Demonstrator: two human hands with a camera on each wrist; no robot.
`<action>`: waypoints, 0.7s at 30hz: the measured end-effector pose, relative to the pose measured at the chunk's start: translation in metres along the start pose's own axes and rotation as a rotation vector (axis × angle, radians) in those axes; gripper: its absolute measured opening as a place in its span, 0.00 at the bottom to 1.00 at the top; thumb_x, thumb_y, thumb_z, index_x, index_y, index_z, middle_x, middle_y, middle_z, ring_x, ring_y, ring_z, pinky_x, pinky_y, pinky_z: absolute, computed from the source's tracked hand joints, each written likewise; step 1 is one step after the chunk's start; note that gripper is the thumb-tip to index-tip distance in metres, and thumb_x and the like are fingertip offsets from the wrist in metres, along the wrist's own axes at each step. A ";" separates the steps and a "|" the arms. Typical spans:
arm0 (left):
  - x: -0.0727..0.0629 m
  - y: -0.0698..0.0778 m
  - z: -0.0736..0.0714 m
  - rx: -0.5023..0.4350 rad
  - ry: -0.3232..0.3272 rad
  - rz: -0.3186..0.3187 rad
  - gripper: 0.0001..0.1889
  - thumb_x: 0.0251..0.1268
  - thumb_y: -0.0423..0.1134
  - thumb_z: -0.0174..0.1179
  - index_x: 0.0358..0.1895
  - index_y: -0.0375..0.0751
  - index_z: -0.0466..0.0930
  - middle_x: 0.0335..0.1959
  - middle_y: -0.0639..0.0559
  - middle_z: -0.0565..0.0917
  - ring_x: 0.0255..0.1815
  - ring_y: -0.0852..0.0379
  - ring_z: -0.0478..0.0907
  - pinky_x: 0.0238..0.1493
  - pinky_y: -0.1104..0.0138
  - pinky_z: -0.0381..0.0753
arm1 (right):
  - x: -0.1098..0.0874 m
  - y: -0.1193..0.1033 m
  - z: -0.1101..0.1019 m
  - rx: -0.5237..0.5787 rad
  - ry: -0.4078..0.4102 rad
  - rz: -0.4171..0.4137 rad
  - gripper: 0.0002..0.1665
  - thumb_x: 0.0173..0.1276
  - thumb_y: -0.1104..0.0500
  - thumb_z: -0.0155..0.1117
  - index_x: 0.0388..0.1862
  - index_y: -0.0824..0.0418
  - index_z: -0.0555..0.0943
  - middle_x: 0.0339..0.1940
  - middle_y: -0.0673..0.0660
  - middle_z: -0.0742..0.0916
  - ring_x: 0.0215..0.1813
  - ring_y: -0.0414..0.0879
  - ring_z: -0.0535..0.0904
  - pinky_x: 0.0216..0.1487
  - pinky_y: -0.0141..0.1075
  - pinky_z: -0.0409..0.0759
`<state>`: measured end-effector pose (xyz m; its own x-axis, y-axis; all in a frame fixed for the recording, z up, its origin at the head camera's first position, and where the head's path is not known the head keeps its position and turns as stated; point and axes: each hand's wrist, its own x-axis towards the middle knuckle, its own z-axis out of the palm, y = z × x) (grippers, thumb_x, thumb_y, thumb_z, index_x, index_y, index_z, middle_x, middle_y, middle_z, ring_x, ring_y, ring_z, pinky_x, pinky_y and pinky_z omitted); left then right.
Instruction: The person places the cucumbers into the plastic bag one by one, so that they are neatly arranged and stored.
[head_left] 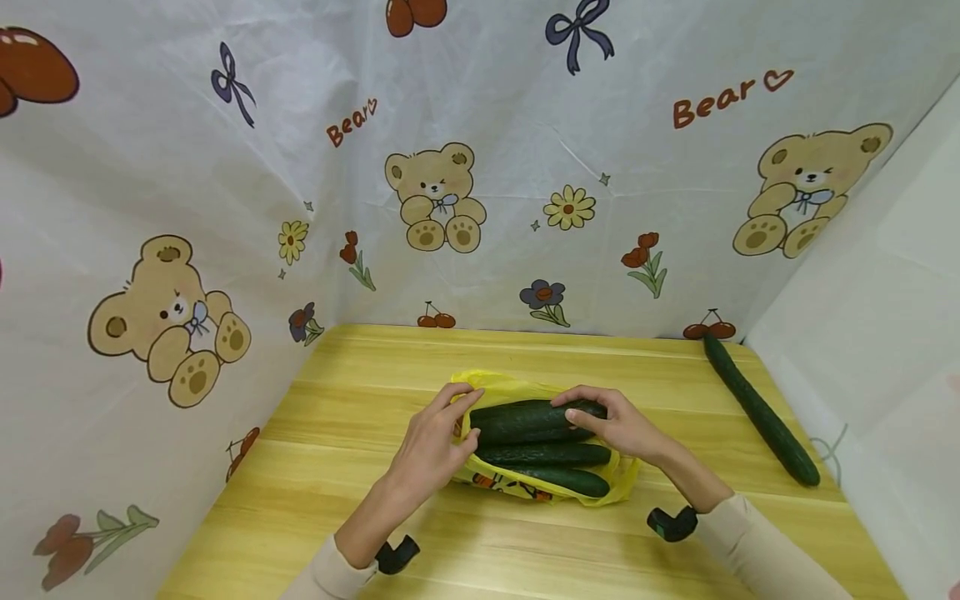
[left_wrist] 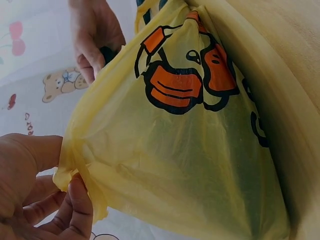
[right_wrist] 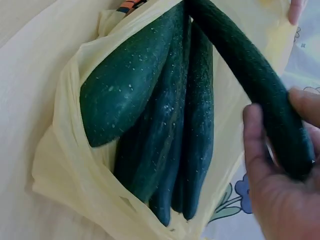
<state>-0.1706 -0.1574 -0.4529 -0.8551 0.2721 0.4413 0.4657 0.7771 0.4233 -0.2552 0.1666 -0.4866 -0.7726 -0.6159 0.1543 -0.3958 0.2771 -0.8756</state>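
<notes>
A yellow plastic bag (head_left: 517,386) with a printed orange and black pattern lies on the table, its mouth spread. Several dark green cucumbers (head_left: 562,454) are inside it. My left hand (head_left: 420,450) pinches the bag's rim at its left side; the left wrist view shows the thin plastic between thumb and fingers. With thumb and fingers on either side, my right hand (head_left: 618,425) grips one end of a cucumber (right_wrist: 245,60). That cucumber is raised at this end above the others, and its far end lies at the bag's mouth.
One more cucumber (head_left: 761,408) lies on the right part of the wooden table (head_left: 360,517). White sheets (head_left: 510,108) printed with bears and flowers stand behind and beside the table. A thin cord (head_left: 832,450) shows near the right edge.
</notes>
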 end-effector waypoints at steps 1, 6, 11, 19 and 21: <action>0.000 0.000 0.000 0.004 -0.002 0.002 0.30 0.68 0.33 0.74 0.73 0.47 0.81 0.69 0.52 0.81 0.28 0.68 0.72 0.27 0.76 0.71 | -0.001 0.000 -0.001 -0.024 -0.002 0.008 0.19 0.86 0.57 0.58 0.68 0.63 0.82 0.70 0.64 0.85 0.64 0.58 0.85 0.61 0.38 0.87; 0.001 0.003 0.002 0.015 -0.002 0.014 0.29 0.68 0.33 0.74 0.72 0.46 0.81 0.69 0.52 0.81 0.29 0.68 0.73 0.28 0.76 0.72 | -0.004 0.001 -0.002 -0.215 -0.038 -0.009 0.19 0.82 0.53 0.65 0.66 0.56 0.84 0.66 0.58 0.87 0.65 0.59 0.82 0.60 0.41 0.83; 0.000 0.002 0.003 0.010 -0.004 0.015 0.29 0.68 0.34 0.74 0.72 0.44 0.81 0.69 0.52 0.81 0.30 0.68 0.72 0.28 0.76 0.72 | -0.003 0.005 0.002 -0.388 -0.044 -0.057 0.21 0.76 0.55 0.72 0.65 0.57 0.84 0.61 0.55 0.89 0.61 0.54 0.85 0.60 0.48 0.85; -0.001 -0.001 0.004 0.007 -0.007 0.009 0.29 0.68 0.35 0.74 0.73 0.45 0.81 0.69 0.51 0.81 0.28 0.68 0.72 0.27 0.76 0.71 | 0.002 0.002 0.009 -0.481 0.015 -0.085 0.19 0.76 0.60 0.72 0.64 0.59 0.84 0.58 0.55 0.89 0.61 0.55 0.87 0.60 0.55 0.86; -0.001 -0.002 0.004 0.007 -0.007 0.011 0.29 0.69 0.35 0.74 0.73 0.46 0.81 0.69 0.51 0.81 0.28 0.68 0.71 0.26 0.76 0.71 | 0.004 0.001 0.010 -0.465 0.032 -0.083 0.19 0.77 0.60 0.71 0.64 0.60 0.84 0.59 0.57 0.89 0.62 0.56 0.86 0.61 0.57 0.86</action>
<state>-0.1710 -0.1569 -0.4572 -0.8516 0.2847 0.4401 0.4734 0.7783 0.4126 -0.2534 0.1570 -0.4914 -0.7406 -0.6294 0.2356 -0.6318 0.5328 -0.5629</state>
